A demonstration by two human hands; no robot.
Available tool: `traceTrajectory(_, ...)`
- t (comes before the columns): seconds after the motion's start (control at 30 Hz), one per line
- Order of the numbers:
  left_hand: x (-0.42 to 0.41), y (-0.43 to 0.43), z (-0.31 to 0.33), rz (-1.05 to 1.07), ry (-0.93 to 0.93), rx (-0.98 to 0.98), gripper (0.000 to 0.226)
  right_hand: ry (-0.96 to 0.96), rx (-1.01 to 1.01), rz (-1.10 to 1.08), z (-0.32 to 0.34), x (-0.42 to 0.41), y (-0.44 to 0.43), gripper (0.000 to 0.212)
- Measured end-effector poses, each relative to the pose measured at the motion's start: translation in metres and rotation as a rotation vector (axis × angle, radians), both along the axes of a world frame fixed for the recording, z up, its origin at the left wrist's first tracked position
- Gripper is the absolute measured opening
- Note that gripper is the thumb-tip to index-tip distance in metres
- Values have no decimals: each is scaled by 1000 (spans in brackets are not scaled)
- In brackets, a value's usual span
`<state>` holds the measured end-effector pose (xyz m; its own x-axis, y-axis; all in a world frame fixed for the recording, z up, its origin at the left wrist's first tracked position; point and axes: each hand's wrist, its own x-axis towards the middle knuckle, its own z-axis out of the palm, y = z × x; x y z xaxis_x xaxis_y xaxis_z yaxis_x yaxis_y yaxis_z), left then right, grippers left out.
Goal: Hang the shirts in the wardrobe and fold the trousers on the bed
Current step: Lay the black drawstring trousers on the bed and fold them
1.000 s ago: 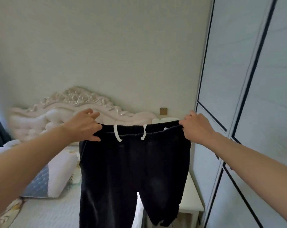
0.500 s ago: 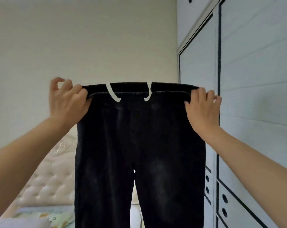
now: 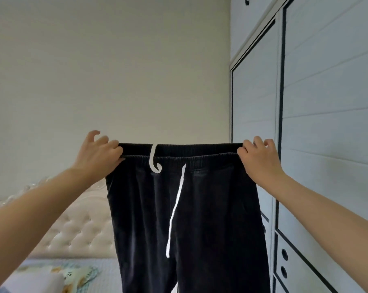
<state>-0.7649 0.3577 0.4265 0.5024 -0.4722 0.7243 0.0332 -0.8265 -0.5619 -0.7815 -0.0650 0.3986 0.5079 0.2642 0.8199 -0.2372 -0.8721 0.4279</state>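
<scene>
Hands at waistband: left hand [image 3: 98, 157] and right hand [image 3: 261, 159], each grip pinched on one end of trousers [image 3: 200, 218], cloth stretched flat, held in air. White drawstring [image 3: 176, 208] dangles down front. Legs leave frame below; contact with bed [image 3: 102, 269] cannot be told. Behind, at bed's head edge: tufted headboard [image 3: 79, 225]. Wardrobe [image 3: 326, 123] at right. Judgement: folding not yet begun; trousers yet to be laid on bed; shirts not in view.

left hand [image 3: 98, 155], right hand [image 3: 260, 160], each pinching black trousers [image 3: 189, 218] waistband
</scene>
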Motion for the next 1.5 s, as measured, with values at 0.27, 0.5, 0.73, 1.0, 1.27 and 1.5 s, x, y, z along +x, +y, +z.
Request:
traceTrajectory(0.27, -4, -59, 21, -29, -39, 190, 11, 690, 491, -45, -8, -4, 33, 10)
traceTrajectory(0.5, -4, -116, 30, 56, 18, 171, 19, 589, 365, 734, -27, -24, 94, 67)
traceTrajectory(0.73, -5, -124, 32, 112, 67, 181, 21, 222, -55, 645, -39, -41, 130, 11)
traceTrajectory(1.0, -2, -103, 40, 169, 88, 93, 26, 439, -336, 711, -113, -57, 125, 19)
traceTrajectory(1.27, 1, -100, 46, 188, 77, 78, 23, 723, -411, 667, -130, -60, 109, 36)
traceTrajectory(1.5, -6, -90, 56, 178, 52, -5, 17, 569, 291, 345, -116, -15, 65, 47)
